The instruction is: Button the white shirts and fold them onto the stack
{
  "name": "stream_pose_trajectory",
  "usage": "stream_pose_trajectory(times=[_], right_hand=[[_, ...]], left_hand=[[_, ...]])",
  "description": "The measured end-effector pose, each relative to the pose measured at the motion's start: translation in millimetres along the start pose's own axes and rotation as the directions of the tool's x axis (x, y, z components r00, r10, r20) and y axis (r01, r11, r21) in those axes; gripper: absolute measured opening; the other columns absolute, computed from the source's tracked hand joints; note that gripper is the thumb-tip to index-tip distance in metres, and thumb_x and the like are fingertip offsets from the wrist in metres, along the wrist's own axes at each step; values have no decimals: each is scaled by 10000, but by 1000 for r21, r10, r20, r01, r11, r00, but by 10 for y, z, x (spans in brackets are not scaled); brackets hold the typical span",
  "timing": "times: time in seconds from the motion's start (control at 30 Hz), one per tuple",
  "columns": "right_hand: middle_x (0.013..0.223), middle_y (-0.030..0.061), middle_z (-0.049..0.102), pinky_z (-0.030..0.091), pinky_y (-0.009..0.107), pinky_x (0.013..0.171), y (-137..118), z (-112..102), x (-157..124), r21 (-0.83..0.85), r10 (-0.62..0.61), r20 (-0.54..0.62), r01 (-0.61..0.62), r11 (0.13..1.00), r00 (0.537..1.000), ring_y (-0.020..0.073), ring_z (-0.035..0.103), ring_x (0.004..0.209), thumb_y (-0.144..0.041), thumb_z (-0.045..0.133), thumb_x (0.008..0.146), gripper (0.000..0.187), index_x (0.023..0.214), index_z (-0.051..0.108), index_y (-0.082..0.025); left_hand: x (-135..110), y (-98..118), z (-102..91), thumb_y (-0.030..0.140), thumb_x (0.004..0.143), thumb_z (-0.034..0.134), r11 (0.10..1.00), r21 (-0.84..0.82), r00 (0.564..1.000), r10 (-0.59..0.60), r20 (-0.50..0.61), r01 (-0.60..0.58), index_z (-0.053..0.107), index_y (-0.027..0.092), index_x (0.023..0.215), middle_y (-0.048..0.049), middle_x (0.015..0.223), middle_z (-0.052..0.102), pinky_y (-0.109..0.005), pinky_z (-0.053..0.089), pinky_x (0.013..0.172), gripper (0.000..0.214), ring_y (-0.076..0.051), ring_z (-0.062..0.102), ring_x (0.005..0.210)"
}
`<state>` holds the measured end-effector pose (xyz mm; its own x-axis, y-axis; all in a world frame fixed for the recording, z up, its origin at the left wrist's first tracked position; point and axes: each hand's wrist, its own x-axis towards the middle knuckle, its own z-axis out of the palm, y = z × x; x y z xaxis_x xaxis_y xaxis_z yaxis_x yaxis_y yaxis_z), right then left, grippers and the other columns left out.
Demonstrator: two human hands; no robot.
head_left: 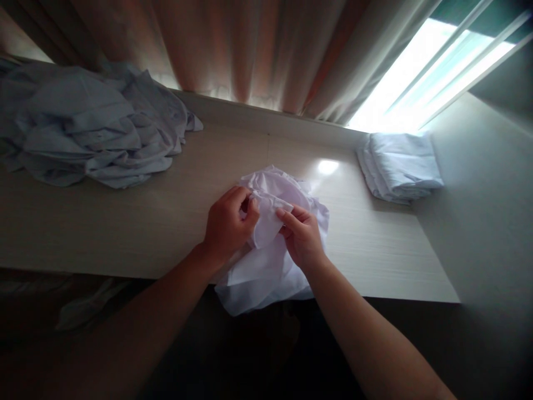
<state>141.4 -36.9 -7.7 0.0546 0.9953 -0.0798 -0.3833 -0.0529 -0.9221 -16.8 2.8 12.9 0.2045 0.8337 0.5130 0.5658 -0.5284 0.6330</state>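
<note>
A crumpled white shirt point(266, 272) lies at the front of the counter, its lower part hanging over the edge. My left hand point(229, 222) is closed on the shirt near what looks like its collar, the fingers curled and partly hidden. On the other side of that flap, my right hand point(303, 233) pinches the fabric between thumb and fingers. A short stretch of cloth spans the two hands, just above the rest of the shirt.
A loose heap of white garments point(95, 122) lies at the back left of the counter point(183, 194). Folded white garments point(402, 164) are stacked at the right, beside a side wall point(478, 211). Behind hang curtains point(250, 50), with a bright window point(428, 66) at the right.
</note>
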Motion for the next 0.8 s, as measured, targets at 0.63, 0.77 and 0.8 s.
stream_pose_trajectory(times=[0.63,0.77,0.8], right_hand=[[684,-34,609,470,241,585,-33,33,-92,-295,-272,-117,229,928,955,101,548,619,-315,757,777,190,719,608,-212],[673,-35,605,468,236,561,-49,46,-107,-362,-288,-135,223,905,948,97,537,595,-304,747,769,177,715,607,-210],[670,-36,601,468,237,561,-50,46,-109,-373,-292,-141,223,901,946,95,533,590,-297,745,769,174,711,605,-210]], left_hand=[[-64,73,25,222,887,563,982,-166,980,116,164,-89,529,192,821,9,741,555,-284,441,680,81,-134,532,692],[-72,75,35,237,909,544,985,-145,978,120,172,-96,529,191,795,7,730,551,-285,431,677,124,-134,528,691],[-74,79,33,236,912,540,985,-141,974,128,185,-103,525,191,781,8,723,546,-286,426,677,140,-134,524,689]])
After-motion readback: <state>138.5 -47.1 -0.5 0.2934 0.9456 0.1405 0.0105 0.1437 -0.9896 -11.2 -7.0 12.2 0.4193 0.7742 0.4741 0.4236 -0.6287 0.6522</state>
